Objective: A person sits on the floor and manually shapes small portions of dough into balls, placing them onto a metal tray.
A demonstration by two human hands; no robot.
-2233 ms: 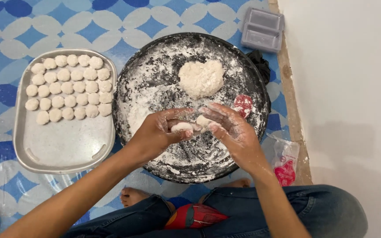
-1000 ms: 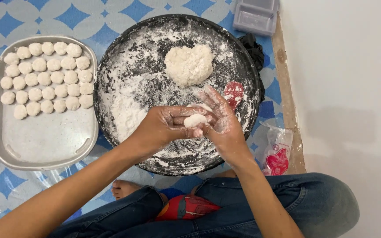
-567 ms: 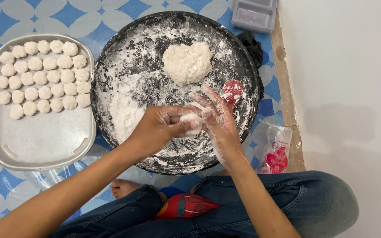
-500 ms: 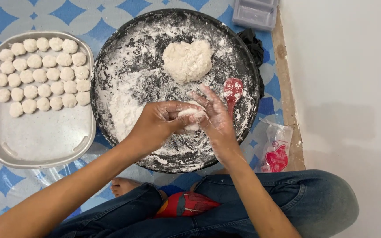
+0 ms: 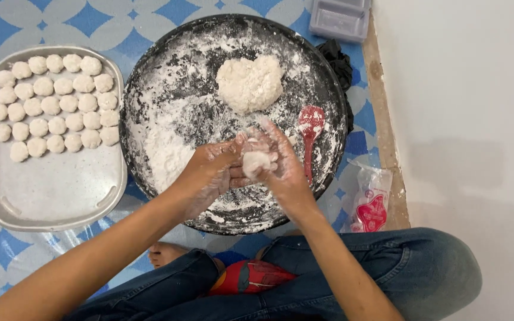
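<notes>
Both hands meet over the near part of a round black pan (image 5: 150, 83) dusted with white flour. My left hand (image 5: 209, 172) and my right hand (image 5: 281, 163) press a small white dough ball (image 5: 256, 161) between their floury palms. A large lump of white dough (image 5: 250, 83) lies in the pan beyond the hands. A red spoon (image 5: 310, 128) rests in the pan just right of my right hand. Several rows of shaped dough balls (image 5: 55, 104) fill the far half of a metal tray (image 5: 49, 196) to the left.
A grey plastic box (image 5: 340, 18) stands beyond the pan at the top right. A small plastic packet with red print (image 5: 371, 205) lies on the floor right of the pan. A white wall runs along the right. My crossed legs in jeans (image 5: 411, 273) are below.
The two hands have kept working the small dough ball between them and have shifted slightly within the pan. The view has drifted a little; pan and tray stay put.
</notes>
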